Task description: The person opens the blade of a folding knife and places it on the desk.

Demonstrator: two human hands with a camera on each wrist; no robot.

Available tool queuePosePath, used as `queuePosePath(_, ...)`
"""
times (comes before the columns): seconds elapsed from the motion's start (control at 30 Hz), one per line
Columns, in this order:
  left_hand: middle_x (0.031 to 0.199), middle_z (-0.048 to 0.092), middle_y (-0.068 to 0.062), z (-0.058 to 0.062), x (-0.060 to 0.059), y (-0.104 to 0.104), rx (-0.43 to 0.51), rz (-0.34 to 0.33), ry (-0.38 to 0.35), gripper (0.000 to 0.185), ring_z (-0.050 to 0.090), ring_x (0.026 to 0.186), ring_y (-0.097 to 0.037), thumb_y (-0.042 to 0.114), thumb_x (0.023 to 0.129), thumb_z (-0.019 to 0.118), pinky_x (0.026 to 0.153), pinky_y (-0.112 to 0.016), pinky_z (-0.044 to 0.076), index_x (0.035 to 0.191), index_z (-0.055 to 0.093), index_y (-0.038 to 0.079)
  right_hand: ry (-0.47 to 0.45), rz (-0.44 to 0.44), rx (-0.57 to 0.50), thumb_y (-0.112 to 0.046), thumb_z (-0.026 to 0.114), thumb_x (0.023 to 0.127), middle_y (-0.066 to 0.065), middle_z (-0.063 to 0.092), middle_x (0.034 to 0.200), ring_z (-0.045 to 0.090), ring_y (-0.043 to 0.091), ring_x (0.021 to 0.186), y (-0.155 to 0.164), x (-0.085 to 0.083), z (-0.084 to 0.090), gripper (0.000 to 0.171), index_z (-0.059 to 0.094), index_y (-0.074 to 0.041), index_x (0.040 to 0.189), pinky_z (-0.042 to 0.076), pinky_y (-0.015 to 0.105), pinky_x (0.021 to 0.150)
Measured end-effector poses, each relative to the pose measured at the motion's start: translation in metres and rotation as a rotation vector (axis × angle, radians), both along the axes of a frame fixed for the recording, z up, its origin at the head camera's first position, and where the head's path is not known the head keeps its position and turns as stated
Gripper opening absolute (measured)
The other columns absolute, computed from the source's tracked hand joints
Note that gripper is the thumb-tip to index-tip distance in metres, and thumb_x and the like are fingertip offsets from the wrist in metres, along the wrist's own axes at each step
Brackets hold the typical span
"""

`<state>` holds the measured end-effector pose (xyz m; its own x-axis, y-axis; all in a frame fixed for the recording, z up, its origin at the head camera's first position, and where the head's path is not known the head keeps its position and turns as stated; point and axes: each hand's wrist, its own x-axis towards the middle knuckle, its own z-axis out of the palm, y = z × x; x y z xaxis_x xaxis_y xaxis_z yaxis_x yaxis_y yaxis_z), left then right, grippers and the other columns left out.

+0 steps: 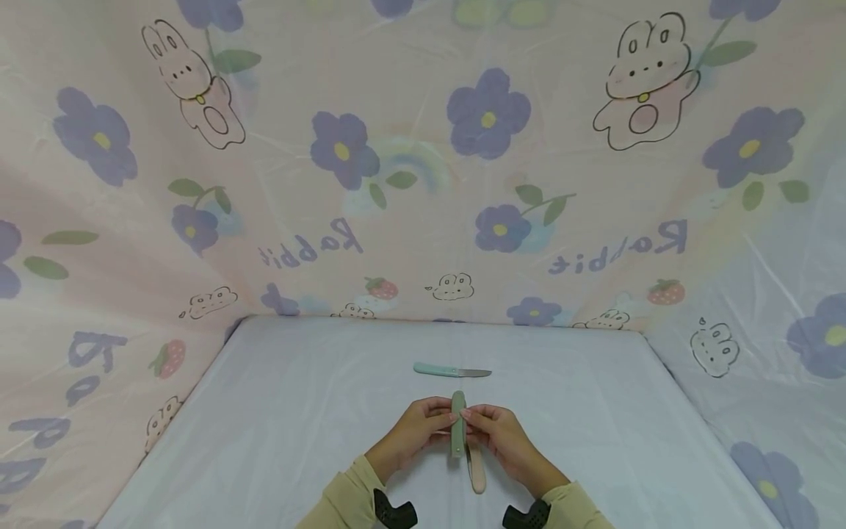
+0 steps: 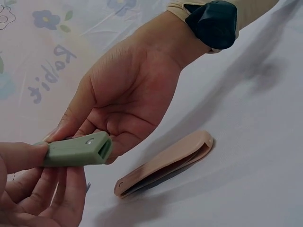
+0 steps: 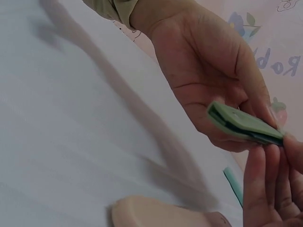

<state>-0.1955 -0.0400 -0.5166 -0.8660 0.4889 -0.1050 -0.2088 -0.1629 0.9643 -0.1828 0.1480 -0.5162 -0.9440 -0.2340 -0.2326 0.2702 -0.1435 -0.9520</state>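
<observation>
- Nearest to us, our left hand (image 1: pixel 413 433) and right hand (image 1: pixel 504 435) both pinch the green folded knife (image 1: pixel 457 432) between thumb and fingers, lifted above the table (image 1: pixel 277 411).
- Just below this grip, a beige folded knife (image 1: pixel 476 470) lies flat on the table.
- Beyond the grip, well apart, a small knife with a light blue handle (image 1: pixel 452 371) lies sideways.

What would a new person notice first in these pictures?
Probably the two hands, left hand and right hand, together pinching a green folded knife above the white table. A pink folded knife lies just under them, and an open knife with a mint handle lies farther back.
</observation>
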Motion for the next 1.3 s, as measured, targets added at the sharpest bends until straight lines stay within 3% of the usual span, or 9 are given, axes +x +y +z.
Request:
queuePosePath(0.27,0.104,0.064,-0.011,0.0008,0.0005,0.0002,-0.003,0.033,-0.012,0.035,0.063,0.094,-0.020,0.014,0.091,0.060,0.081,-0.036,0.053,0.120,0.054,-0.004,-0.002,-0.047,0.007,-0.022,0.065,0.088,0.005,0.063,0.086,0.061,0.014,0.077,0.0013,0.0006,-0.0027,0.031,0.058,0.005,0.101,0.054,0.028,0.071)
queuePosePath(0.6,0.105,0.064,-0.011,-0.0002,0.0010,-0.0022,-0.012,0.061,-0.032,0.036,0.062,0.095,-0.019,0.012,0.091,0.060,0.082,-0.039,0.053,0.121,0.052,-0.006,0.017,0.003,-0.011,-0.019,0.062,0.090,0.007,0.062,0.089,0.060,0.016,0.080,0.0031,0.0009,-0.0035,0.037,0.053,0.008,0.113,0.054,0.028,0.071)
queuePosePath(1.3,0.103,0.064,-0.010,-0.0014,-0.0027,-0.0081,0.025,0.158,-0.042,0.038,0.061,0.090,-0.017,0.012,0.089,0.062,0.079,-0.036,0.053,0.119,0.051,-0.008,0.009,-0.044,0.005,-0.016,0.062,0.090,0.011,0.064,0.089,0.064,0.019,0.080,0.0089,0.0015,0.0025,0.035,0.051,0.009,0.111,0.055,0.031,0.075)
